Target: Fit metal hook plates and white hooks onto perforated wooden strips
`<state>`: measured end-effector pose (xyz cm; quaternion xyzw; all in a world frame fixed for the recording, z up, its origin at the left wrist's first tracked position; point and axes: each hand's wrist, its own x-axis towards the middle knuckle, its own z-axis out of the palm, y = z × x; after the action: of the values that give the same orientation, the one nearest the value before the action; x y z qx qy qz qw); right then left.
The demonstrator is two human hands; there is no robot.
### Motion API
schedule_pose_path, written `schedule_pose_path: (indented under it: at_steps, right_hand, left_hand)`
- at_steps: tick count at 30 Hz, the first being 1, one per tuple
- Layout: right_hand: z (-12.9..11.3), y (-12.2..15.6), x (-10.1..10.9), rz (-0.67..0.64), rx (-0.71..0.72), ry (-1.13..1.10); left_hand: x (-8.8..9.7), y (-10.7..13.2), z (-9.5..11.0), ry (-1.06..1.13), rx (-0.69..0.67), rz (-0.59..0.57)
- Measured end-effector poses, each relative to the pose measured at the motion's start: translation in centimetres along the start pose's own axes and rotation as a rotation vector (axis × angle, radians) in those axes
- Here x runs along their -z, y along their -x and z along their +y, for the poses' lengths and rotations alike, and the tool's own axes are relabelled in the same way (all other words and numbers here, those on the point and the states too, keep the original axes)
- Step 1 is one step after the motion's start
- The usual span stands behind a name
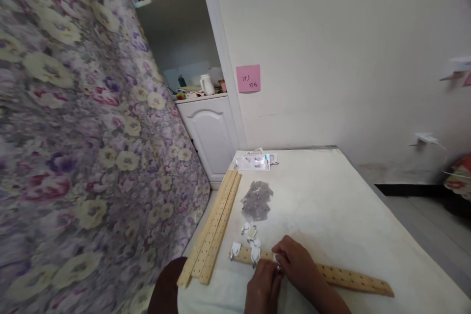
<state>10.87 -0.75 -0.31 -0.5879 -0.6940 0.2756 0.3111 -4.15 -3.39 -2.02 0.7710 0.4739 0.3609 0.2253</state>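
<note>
A wooden strip with rows of holes lies across the front of the table. My right hand bends over it from the right, its fingers pinched on a small white hook with a metal end. From the near side my left hand meets it, fingers closed at the metal end of the same hook; the fingertips are partly hidden. Two other white hooks sit on the strip's left part, one at its end and another nearer my hands. Just behind the strip lie several loose white hooks.
Several more holed wooden strips lie along the table's left edge. Farther back are a pile of small grey plastic packets and clear packaging. A flowered curtain hangs at left, and a wall stands behind the table.
</note>
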Motion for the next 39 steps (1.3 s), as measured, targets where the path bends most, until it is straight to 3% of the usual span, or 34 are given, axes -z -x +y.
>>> schedule_pose_path:
  at_steps: [6,21,31,35,39]
  right_hand:
    - [-0.4,0.1,0.2,0.02,-0.001,-0.004]
    - [0.3,0.1,-0.7,0.052,0.032,0.013]
    - [-0.1,0.1,-0.6,0.064,0.019,0.016]
    - [-0.4,0.3,-0.5,0.068,0.008,0.031]
    - [-0.5,0.3,-0.6,0.068,0.006,0.05]
  left_hand:
    - [0.4,-0.3,0.4,-0.01,-0.03,-0.042]
    - [0.4,-0.1,-0.3,-0.03,-0.037,-0.014]
    - [0.0,-0.3,-0.7,-0.012,-0.072,0.046]
    - [-0.2,-0.2,-0.5,0.049,-0.023,0.066]
    - [-1.1,0.0,-0.7,0.117,0.03,0.157]
